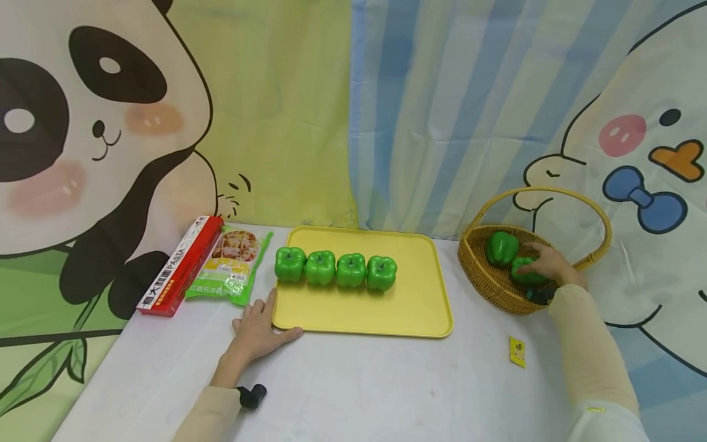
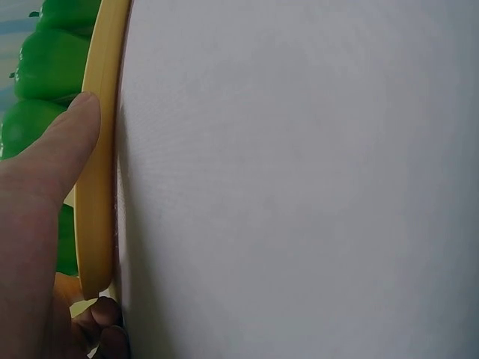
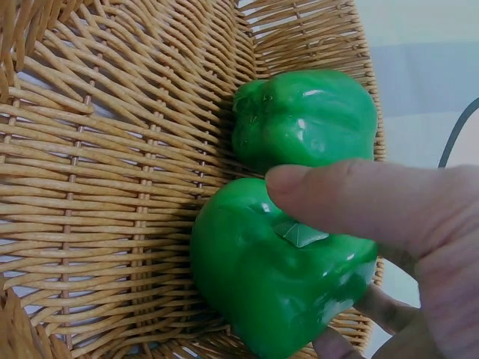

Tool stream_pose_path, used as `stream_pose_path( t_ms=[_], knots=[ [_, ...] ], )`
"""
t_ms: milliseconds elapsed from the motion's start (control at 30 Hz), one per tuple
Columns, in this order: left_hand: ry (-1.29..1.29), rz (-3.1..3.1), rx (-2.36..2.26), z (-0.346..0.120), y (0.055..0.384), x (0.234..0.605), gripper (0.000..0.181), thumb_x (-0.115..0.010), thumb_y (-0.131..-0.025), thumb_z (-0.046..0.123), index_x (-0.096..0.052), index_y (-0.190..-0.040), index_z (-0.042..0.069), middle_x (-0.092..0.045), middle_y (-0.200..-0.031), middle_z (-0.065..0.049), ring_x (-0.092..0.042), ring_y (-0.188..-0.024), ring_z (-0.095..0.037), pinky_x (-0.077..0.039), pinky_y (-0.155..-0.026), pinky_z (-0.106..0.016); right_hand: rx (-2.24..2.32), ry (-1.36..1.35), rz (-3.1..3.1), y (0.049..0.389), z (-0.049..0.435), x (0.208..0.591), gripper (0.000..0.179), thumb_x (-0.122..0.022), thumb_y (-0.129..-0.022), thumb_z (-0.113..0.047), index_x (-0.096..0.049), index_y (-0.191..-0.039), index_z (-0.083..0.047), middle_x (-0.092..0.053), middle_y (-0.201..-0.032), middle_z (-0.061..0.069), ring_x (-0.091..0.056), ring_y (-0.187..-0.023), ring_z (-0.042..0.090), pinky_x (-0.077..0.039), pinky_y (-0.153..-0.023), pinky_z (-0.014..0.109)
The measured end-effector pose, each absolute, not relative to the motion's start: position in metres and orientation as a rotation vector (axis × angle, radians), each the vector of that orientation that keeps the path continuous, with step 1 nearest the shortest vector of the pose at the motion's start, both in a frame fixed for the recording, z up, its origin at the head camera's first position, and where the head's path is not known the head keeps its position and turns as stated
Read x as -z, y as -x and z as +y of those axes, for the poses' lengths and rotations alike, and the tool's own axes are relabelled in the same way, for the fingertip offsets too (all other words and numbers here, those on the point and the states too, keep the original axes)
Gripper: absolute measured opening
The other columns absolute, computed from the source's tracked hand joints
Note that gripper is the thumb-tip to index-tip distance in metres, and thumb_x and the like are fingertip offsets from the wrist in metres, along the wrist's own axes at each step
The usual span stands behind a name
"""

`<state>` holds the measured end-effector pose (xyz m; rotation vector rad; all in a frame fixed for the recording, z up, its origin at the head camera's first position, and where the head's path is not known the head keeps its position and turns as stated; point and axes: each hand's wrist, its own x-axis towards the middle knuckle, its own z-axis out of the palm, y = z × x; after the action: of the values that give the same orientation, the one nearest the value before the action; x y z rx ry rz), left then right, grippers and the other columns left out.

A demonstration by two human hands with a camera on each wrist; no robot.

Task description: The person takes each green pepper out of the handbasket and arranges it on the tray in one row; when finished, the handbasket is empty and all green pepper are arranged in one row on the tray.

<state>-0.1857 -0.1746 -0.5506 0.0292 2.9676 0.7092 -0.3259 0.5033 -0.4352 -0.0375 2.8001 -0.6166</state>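
Note:
In the head view, several green bell peppers (image 1: 320,268) stand in a row along the left and back part of a yellow tray (image 1: 364,314). My left hand (image 1: 258,328) rests at the tray's front left corner, its thumb along the front rim and its fingers by the left side. To the right, my right hand (image 1: 548,265) reaches into a wicker basket (image 1: 479,277) and grips a green bell pepper (image 3: 262,277). The right wrist view shows the thumb over its stem and fingertips at its side. Another bell pepper (image 3: 307,120) lies beside it in the basket.
Left of the tray lie a green food packet (image 1: 229,264) and a red and white pasta box (image 1: 181,267). A small yellow sachet (image 1: 517,352) is on the white table in front of the basket. The basket's tall handle (image 1: 544,191) arches over it. A printed curtain (image 1: 276,110) hangs behind.

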Motion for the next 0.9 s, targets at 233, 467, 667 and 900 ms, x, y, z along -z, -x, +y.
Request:
stream_pose_path(
  t_ms=[233,467,667,900],
  knots=[
    [-0.036,2.97,-0.694,-0.1746,0.1862,0.552,0.128,-0.068,-0.072,0.08,-0.015,-0.161,0.006,-0.049,-0.12,-0.018,-0.04,-0.103,-0.031,-0.029,-0.078,-0.049,0.61,0.048,2.835,0.3224,0.5092,0.4389,0.07,-0.073,-0.091,-0.022,-0.041,-0.147,0.004,-0.04,-0.146,0.038,-0.035,-0.132,0.06,-0.033,-0.105,0.07],
    [-0.031,2.963,-0.696,-0.175,0.1864,0.5509,0.128,-0.067,-0.073,0.081,-0.014,-0.161,0.006,-0.049,-0.123,-0.02,-0.04,-0.106,-0.033,-0.031,-0.081,-0.053,0.673,-0.016,2.803,0.3198,0.5114,0.439,0.064,-0.068,-0.095,-0.021,-0.041,-0.147,0.004,-0.03,-0.145,0.045,-0.046,-0.119,0.057,-0.054,-0.085,0.059],
    [-0.025,2.951,-0.698,-0.1755,0.187,0.5504,0.128,-0.066,-0.072,0.082,-0.013,-0.162,0.007,-0.048,-0.126,-0.021,-0.041,-0.109,-0.035,-0.032,-0.086,-0.059,0.586,-0.002,2.835,0.3191,0.5098,0.438,0.066,-0.07,-0.093,-0.026,-0.043,-0.144,0.006,-0.035,-0.143,0.044,-0.043,-0.123,0.059,-0.042,-0.098,0.067],
    [-0.033,2.956,-0.679,-0.1758,0.1871,0.5524,0.129,-0.065,-0.072,0.084,-0.012,-0.162,0.008,-0.048,-0.127,-0.021,-0.042,-0.111,-0.036,-0.032,-0.088,-0.063,0.574,-0.02,2.806,0.3176,0.5105,0.4402,0.077,-0.075,-0.088,-0.026,-0.039,-0.148,0.005,-0.034,-0.147,0.042,-0.04,-0.128,0.058,-0.039,-0.102,0.069]
  ],
)
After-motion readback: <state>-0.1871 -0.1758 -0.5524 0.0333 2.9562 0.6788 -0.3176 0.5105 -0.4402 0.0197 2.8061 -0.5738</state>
